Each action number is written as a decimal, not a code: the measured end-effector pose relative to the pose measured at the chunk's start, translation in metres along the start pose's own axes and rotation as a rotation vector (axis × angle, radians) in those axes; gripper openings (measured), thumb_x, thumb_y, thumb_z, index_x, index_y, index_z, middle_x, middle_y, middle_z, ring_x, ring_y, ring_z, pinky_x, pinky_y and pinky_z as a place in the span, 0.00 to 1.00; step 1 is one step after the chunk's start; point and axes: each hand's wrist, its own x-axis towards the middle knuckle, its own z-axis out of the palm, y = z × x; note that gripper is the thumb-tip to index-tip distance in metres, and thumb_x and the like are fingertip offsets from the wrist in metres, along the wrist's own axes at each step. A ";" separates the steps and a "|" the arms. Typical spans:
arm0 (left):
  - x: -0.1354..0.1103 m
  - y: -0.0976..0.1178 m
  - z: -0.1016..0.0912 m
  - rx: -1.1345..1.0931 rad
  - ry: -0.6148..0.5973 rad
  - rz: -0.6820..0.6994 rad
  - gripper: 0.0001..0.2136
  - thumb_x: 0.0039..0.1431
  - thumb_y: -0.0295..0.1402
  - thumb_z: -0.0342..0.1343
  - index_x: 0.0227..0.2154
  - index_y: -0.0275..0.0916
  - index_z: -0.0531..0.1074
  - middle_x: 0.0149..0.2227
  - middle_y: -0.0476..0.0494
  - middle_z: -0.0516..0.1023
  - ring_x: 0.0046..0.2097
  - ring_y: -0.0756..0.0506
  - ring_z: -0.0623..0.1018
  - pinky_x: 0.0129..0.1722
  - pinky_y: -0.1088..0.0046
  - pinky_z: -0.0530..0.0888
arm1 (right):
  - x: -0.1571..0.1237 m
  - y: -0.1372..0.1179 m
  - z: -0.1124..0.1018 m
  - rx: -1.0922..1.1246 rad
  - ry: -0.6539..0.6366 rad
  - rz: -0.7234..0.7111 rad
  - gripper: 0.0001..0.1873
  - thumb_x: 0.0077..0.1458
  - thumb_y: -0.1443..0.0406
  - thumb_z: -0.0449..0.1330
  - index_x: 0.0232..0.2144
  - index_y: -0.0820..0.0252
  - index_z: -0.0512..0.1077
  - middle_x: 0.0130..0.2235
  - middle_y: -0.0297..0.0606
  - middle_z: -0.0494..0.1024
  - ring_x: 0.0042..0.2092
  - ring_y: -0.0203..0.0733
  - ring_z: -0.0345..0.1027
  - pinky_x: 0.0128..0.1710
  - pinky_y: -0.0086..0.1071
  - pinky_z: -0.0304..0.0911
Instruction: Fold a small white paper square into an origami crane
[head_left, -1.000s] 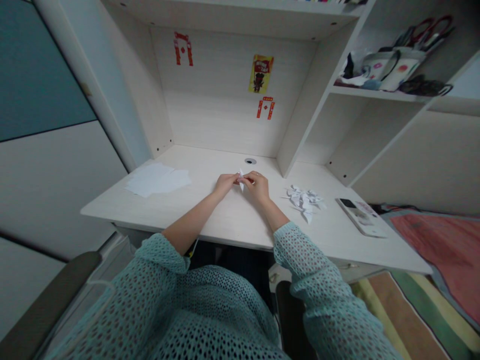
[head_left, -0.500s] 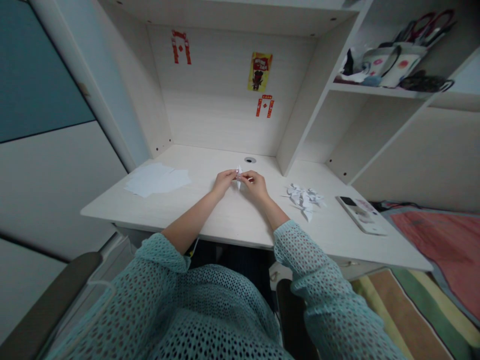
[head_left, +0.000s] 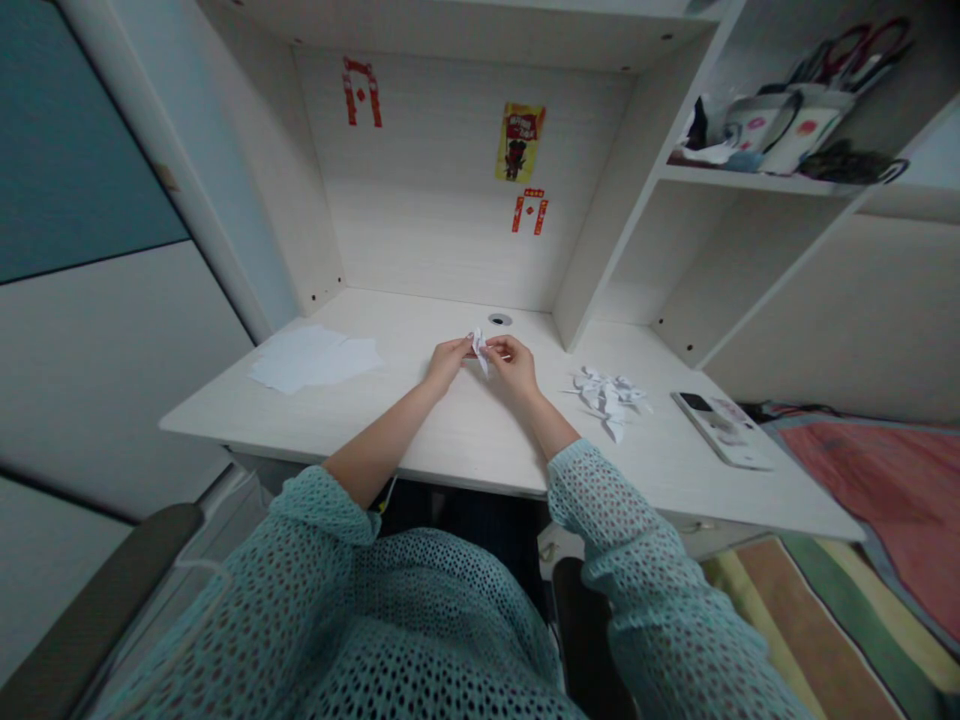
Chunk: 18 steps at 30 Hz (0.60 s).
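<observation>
A small piece of folded white paper (head_left: pixel 481 352) is pinched between my two hands, just above the middle of the desk. My left hand (head_left: pixel 448 362) closes on its left side with thumb and fingertips. From the right, my right hand (head_left: pixel 513 365) grips it with bent fingers. Part of the paper is covered by the fingertips. Right of my hands lies a loose pile of folded white paper pieces (head_left: pixel 611 395) with pointed ends. To the left, flat white paper sheets (head_left: pixel 315 358) overlap one another.
A white phone (head_left: pixel 724 430) lies at the right of the white desk (head_left: pixel 465 440). Behind the hands is a round cable hole (head_left: pixel 500 320). On the upper right shelf stand cups (head_left: pixel 806 130) with scissors (head_left: pixel 862 50). A chair armrest (head_left: pixel 112 590) is at the lower left.
The folded paper has tilted, its lower tip swinging a little to the right. My right fingers have shifted slightly on it; the left hand stays nearly in place.
</observation>
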 end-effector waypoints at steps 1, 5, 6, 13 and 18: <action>0.000 0.001 0.000 0.007 -0.003 0.008 0.24 0.52 0.52 0.50 0.33 0.35 0.77 0.35 0.40 0.79 0.40 0.43 0.76 0.36 0.71 0.66 | 0.001 0.001 0.000 0.006 0.000 0.006 0.16 0.45 0.53 0.60 0.31 0.59 0.72 0.27 0.36 0.75 0.29 0.37 0.67 0.28 0.29 0.59; -0.003 0.004 0.001 0.059 -0.006 0.072 0.22 0.49 0.52 0.54 0.30 0.35 0.77 0.32 0.41 0.79 0.38 0.44 0.75 0.35 0.71 0.67 | 0.001 0.002 -0.002 0.029 -0.006 0.013 0.16 0.44 0.53 0.62 0.30 0.59 0.72 0.26 0.35 0.75 0.28 0.37 0.67 0.27 0.29 0.59; -0.004 0.005 0.001 0.062 -0.002 0.085 0.20 0.48 0.50 0.56 0.29 0.35 0.77 0.32 0.42 0.79 0.38 0.44 0.75 0.36 0.72 0.67 | 0.001 0.002 -0.002 0.031 -0.009 0.013 0.16 0.44 0.53 0.62 0.30 0.59 0.71 0.26 0.36 0.75 0.28 0.37 0.67 0.27 0.29 0.59; -0.007 0.008 0.002 0.054 0.052 0.090 0.14 0.47 0.43 0.58 0.25 0.35 0.77 0.30 0.42 0.79 0.36 0.44 0.75 0.37 0.72 0.67 | -0.003 -0.004 -0.001 -0.082 -0.039 -0.028 0.16 0.46 0.52 0.60 0.31 0.59 0.73 0.28 0.36 0.76 0.29 0.36 0.68 0.29 0.28 0.60; -0.006 0.007 0.002 0.037 0.055 0.075 0.16 0.49 0.44 0.57 0.28 0.35 0.78 0.30 0.42 0.79 0.37 0.44 0.75 0.37 0.71 0.67 | -0.006 -0.011 -0.002 -0.113 -0.032 -0.055 0.16 0.48 0.53 0.60 0.32 0.59 0.74 0.30 0.37 0.77 0.30 0.36 0.67 0.29 0.28 0.60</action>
